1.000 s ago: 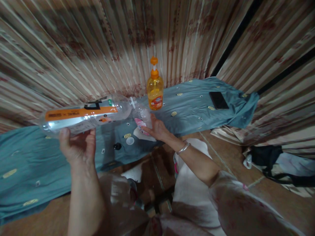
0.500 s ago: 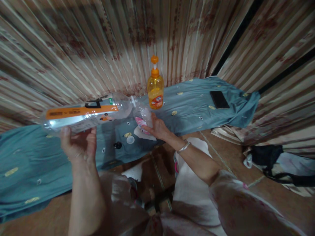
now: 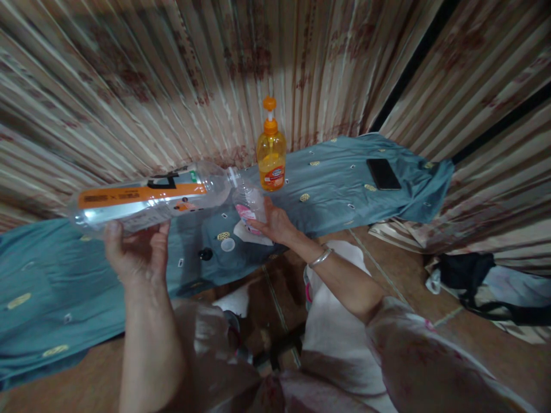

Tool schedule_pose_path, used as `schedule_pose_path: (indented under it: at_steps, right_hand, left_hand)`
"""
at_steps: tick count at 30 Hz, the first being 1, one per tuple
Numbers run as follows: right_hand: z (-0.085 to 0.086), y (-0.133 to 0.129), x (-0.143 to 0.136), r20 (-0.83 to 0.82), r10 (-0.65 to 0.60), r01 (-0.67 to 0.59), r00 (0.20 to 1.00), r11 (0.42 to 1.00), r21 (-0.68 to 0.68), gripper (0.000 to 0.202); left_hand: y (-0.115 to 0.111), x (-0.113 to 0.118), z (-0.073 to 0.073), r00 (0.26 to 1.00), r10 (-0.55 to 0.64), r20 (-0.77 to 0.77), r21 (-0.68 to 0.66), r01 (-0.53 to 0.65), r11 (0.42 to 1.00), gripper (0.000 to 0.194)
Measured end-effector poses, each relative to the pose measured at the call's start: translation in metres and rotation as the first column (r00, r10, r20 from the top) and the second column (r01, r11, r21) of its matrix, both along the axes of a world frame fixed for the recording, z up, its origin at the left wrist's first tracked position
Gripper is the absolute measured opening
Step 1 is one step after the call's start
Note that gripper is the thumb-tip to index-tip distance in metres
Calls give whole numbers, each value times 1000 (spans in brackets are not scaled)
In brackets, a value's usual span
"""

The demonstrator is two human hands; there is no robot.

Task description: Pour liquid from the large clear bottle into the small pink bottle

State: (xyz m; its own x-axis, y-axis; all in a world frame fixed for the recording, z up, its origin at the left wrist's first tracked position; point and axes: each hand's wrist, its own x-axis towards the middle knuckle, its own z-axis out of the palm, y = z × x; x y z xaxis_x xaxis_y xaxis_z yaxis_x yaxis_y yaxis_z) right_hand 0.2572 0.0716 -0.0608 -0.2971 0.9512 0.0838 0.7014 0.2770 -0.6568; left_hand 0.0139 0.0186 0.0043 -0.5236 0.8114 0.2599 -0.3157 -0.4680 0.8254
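Observation:
My left hand (image 3: 140, 246) grips a large clear bottle (image 3: 146, 198) from below, its orange label facing up. The bottle lies nearly level in the air, its neck pointing right and meeting the mouth of a small clear bottle (image 3: 249, 203) with a pink label. My right hand (image 3: 275, 221) is wrapped round that small bottle, which leans over a white cloth or tissue (image 3: 253, 236). Whether liquid passes between the two is too faint to tell. A clear round cap (image 3: 228, 245) and a black cap (image 3: 206, 254) lie nearby.
An orange pump bottle (image 3: 271, 160) stands behind the small bottle. A black phone (image 3: 383, 174) rests at the right on the teal cloth (image 3: 327, 198). Pleated curtains (image 3: 172, 86) hang behind. Dark and light fabric (image 3: 467, 278) lies on the floor at right.

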Motion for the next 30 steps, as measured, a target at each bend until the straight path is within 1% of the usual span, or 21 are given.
schedule_pose_path:
  at_steps: [6, 11, 16, 25, 30]
  right_hand:
    - [-3, 0, 0, -1, -8, 8, 1000, 1000, 25, 57]
    - [-6, 2, 0, 9, -3, 3, 1000, 1000, 15, 61]
    - [-7, 2, 0, 2, 2, -2, 1000, 999, 35, 56]
    - [-2, 0, 1, -23, -2, 2, 1000, 1000, 19, 53]
    - [-2, 0, 0, -33, -2, 3, 999, 1000, 16, 57]
  left_hand:
    - [0, -3, -3, 1000, -15, -4, 5, 15, 1000, 43]
    - [0, -2, -2, 1000, 3, 16, 2, -3, 1000, 53]
    - [0, 0, 1, 1000, 10, 27, -6, -9, 1000, 59]
    - [1, -2, -2, 999, 5, 37, -7, -5, 1000, 58]
    - [1, -1, -1, 1000, 18, -9, -8, -18, 1000, 50]
